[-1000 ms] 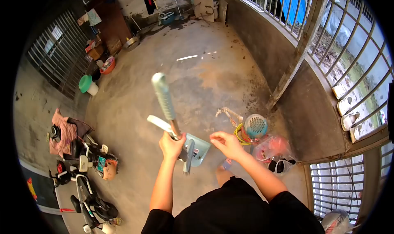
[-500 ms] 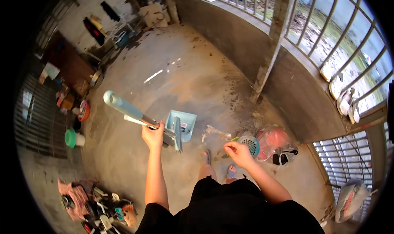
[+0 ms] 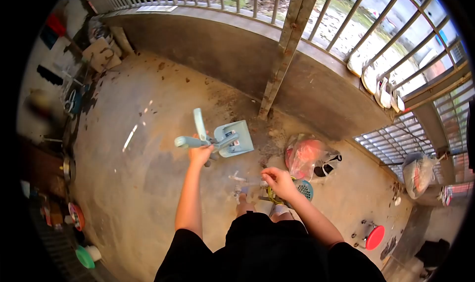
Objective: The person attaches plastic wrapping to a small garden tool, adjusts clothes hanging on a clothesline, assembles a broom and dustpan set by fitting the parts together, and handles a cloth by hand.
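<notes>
My left hand is closed around the light-blue handles of a dustpan and a broom, held together. The dustpan's open pan points to the right, with the broom head lying across its near side. My right hand is held in front of my legs with its fingers pinched together; what they hold, if anything, I cannot make out. Just beyond its wrist is a round teal thing with holes, and a yellow cord-like strip shows below the hand. Whitish scraps lie near my feet.
A clear plastic bag with red contents stands on the floor to the right. Shoes line the ledge by the bars. A red stool is at lower right. A metal post meets the low wall. Dirt lies along its base.
My view has turned to the right. My left hand has swung the handles and turned the dustpan, so its open side faces right. My right hand stays pinched in front of me.
</notes>
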`<state>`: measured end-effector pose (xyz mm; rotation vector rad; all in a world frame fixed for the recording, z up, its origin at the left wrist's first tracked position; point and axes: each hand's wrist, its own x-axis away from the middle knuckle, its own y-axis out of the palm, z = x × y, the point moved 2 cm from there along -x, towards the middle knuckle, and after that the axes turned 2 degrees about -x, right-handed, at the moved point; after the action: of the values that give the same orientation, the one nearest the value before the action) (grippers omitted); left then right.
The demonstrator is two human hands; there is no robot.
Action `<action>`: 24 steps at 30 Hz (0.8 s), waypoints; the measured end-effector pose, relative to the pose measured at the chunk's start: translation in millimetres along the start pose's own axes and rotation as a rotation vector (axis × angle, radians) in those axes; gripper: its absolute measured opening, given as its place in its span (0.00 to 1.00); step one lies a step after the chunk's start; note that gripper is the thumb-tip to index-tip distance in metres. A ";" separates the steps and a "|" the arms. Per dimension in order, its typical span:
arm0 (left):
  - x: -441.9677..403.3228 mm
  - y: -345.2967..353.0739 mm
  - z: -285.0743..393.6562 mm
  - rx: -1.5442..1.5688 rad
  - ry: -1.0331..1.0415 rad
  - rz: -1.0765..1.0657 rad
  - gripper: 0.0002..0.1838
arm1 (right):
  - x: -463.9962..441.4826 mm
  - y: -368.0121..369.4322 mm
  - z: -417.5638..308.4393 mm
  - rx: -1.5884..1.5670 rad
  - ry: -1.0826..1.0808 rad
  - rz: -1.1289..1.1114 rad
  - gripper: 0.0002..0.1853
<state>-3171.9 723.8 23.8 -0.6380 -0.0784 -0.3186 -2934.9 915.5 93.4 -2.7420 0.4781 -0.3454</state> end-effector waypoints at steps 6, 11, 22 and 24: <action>-82.0 65.5 19.3 -0.153 0.244 -0.257 0.27 | -13.2 3.4 9.8 0.001 0.134 0.166 0.08; -105.5 110.5 56.1 -0.122 0.284 -0.354 0.25 | -4.7 -4.2 19.4 0.011 0.231 0.286 0.08; -117.3 178.5 23.5 -0.213 0.158 -0.154 0.19 | -1.7 -15.7 20.3 -0.034 0.277 0.377 0.08; -105.2 177.5 24.5 -0.269 0.052 0.016 0.28 | -1.8 -19.4 19.5 -0.038 0.261 0.391 0.08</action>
<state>-3215.0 900.9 -76.0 -0.8956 0.0201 -0.3329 -2925.3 938.9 82.3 -2.5675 1.0773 -0.5960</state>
